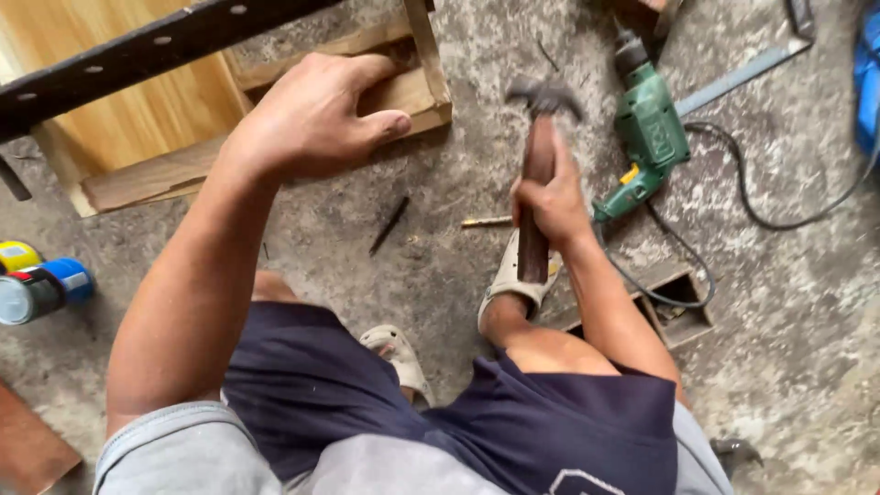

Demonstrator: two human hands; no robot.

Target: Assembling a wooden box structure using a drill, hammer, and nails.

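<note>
Now the right hand [550, 203] has its grip wrapped around the claw hammer [539, 160], raised at centre; the left hand [316, 115] lies spread on the wooden frame [403, 92] at eleven o'clock. Green drill [649, 137] at two, black pencil [390, 225] between, spray cans [41, 284] at nine.

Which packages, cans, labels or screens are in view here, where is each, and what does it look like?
Blue can: left edge, lying on the floor, cylinder with blue and dark label, pale end facing the camera.
Yellow can: just above it at the left edge, mostly cut off, yellow with a dark band.
Drill label: small pale marking on the green drill's body, upper right.
No screens or signs.
</note>
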